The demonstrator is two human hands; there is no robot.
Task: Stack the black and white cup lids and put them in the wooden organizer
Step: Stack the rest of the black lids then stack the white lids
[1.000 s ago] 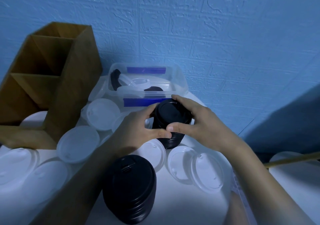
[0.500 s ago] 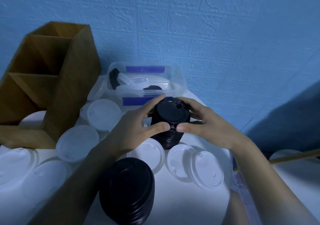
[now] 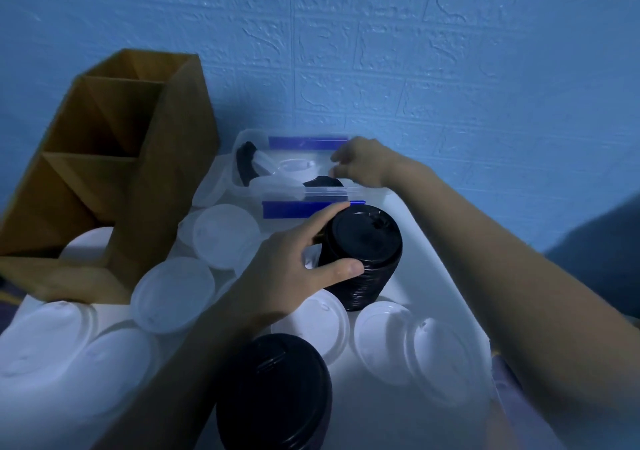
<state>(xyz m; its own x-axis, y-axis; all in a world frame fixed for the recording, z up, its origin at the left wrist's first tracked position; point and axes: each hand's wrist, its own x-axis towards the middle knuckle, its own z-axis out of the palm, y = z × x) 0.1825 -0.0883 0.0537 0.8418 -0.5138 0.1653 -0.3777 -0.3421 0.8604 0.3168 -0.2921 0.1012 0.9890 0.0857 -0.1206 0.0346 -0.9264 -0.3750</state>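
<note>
Black and ribbed, the stack of black lids [image 3: 363,259] is standing at the middle of the white table [image 3: 415,241], just in front of the clear bin [image 3: 311,195]. Its long axis is running near vertical, leaning slightly to the right, with the sip-hole face pointing up toward me. My left hand [image 3: 287,276] is gripping it, thumb curled across the near side and fingers reaching round the far rim. My right hand [image 3: 360,163] is hovering over the bin with its fingers bent; blur is hiding whether they are pinching anything. White lids [image 3: 173,293] are lying flat around the stack. A second black stack [image 3: 273,394] is standing nearer me, and the wooden organizer [image 3: 166,172] is sitting at the left.
</note>
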